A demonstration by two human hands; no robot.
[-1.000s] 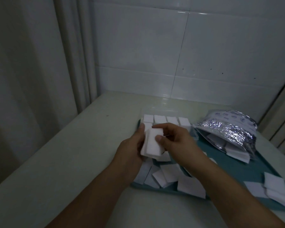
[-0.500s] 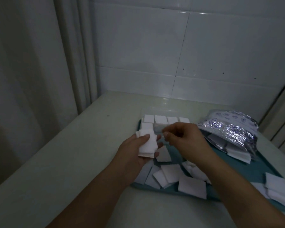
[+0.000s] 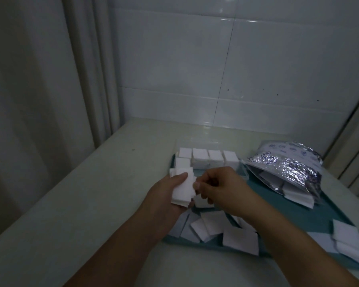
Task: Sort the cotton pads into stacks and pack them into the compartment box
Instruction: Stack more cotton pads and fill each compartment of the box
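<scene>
My left hand (image 3: 166, 195) grips a stack of white square cotton pads (image 3: 183, 188), thumb across the top. My right hand (image 3: 220, 189) is curled beside the stack, its thumb and fingertips at the stack's right edge. Just beyond the hands lies the clear compartment box (image 3: 244, 172), with pad stacks (image 3: 207, 159) filling its far row and one near-left cell. Loose pads (image 3: 214, 225) lie scattered on the teal tray (image 3: 298, 216) under my forearms.
A crinkled silver foil bag (image 3: 286, 166) lies open on the tray's right, pads spilling from its mouth (image 3: 296, 195). More pads (image 3: 346, 241) sit at the tray's near right corner. Pale counter (image 3: 91, 204) spreads left; tiled wall behind, curtain at left.
My right hand, which had lifted away from the stack half a second ago, has come back to its right edge. The left hand keeps holding the stack in about the same place.
</scene>
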